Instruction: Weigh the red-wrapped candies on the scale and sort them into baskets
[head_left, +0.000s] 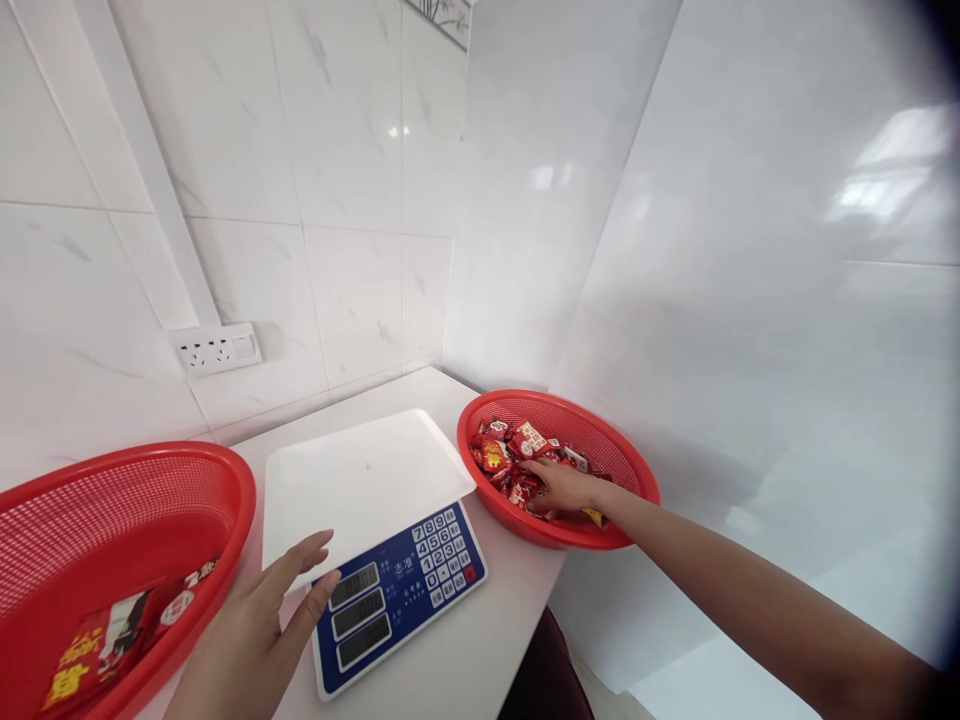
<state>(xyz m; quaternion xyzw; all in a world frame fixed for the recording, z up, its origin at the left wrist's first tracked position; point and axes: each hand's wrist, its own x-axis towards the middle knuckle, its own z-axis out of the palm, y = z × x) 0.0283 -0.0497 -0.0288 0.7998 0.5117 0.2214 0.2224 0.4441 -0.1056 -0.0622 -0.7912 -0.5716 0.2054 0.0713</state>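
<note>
My right hand (561, 486) reaches into the right red plastic basket (637, 480), its fingers apart against a pile of small red snack packets (529, 440). Some fingertips are hidden among the packets, and no packet is clearly gripped. My left hand (259, 625) is open, thumb and fingers apart with nothing between them, near the lower left corner of a digital weighing scale (409, 570). On the scale, the white weighing pan (367, 480) carries no packets. At the left, another red basket (240, 490) holds a few larger-looking red packets (112, 640).
The scale and baskets stand on a white table (480, 650) set in a corner. Behind is a tiled wall with a power socket (217, 347) and cable duct. A smooth pale panel (750, 330) rises at the right. A dark red object (551, 670) shows beneath the table's right edge.
</note>
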